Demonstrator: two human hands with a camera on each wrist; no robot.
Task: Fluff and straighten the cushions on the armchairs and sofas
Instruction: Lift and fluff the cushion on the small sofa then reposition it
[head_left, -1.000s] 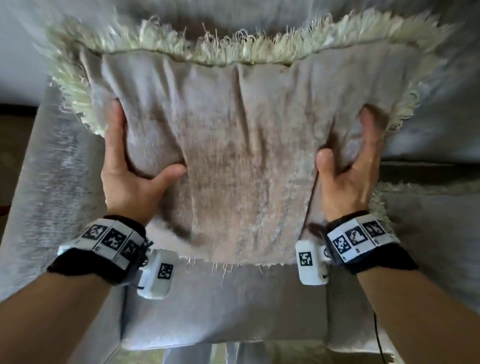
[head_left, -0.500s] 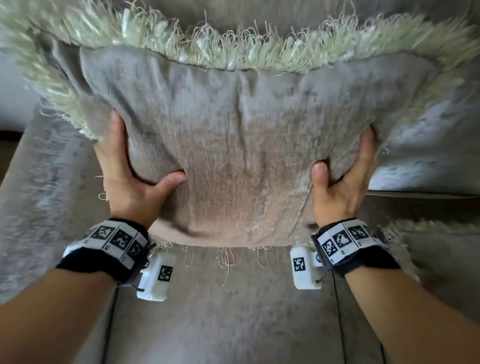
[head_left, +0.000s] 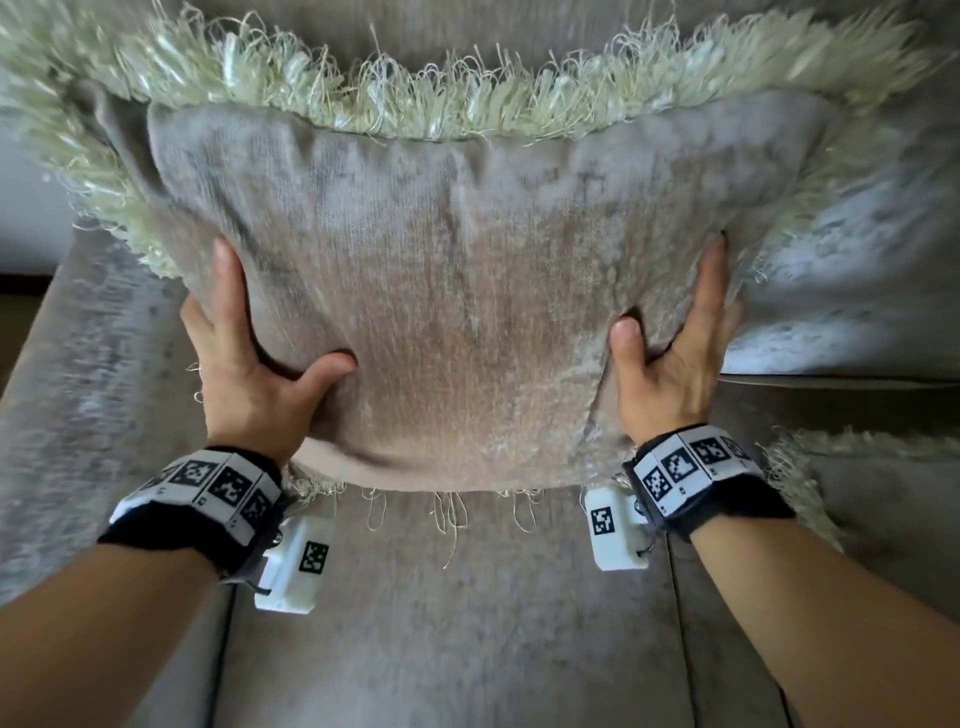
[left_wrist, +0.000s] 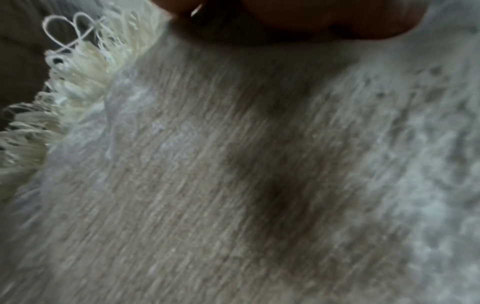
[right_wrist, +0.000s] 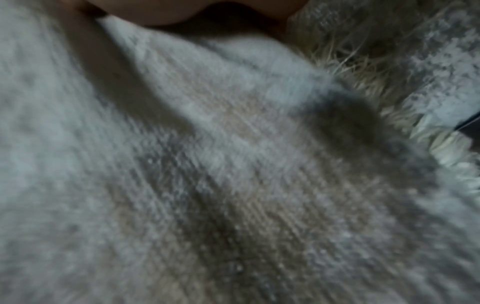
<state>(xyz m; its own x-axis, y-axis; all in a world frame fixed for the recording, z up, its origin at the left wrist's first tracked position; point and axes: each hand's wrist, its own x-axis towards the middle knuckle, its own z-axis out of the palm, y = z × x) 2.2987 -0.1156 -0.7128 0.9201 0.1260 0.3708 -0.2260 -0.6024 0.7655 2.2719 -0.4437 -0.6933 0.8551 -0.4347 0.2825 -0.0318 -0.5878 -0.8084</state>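
Note:
A grey-beige cushion (head_left: 467, 291) with a cream fringe is held upright above the sofa seat (head_left: 441, 623). My left hand (head_left: 244, 364) grips its lower left side, thumb pressed into the front and a finger straight up the edge. My right hand (head_left: 675, 358) grips the lower right side the same way. The other fingers are hidden behind the cushion. The left wrist view is filled by the cushion's fabric (left_wrist: 233, 164) and fringe (left_wrist: 64, 92). The right wrist view shows blurred cushion fabric (right_wrist: 207, 164), with fringe at the right.
The grey sofa backrest (head_left: 857, 234) rises behind the cushion and an armrest (head_left: 78, 364) runs along the left. A second fringed cushion (head_left: 857, 493) lies on the seat at the right. A seam divides the seat pads on the right.
The cushion has come up and nearer, and it looks plumper, with both hands pressing its sides inward. Its lower edge now hangs above the seat.

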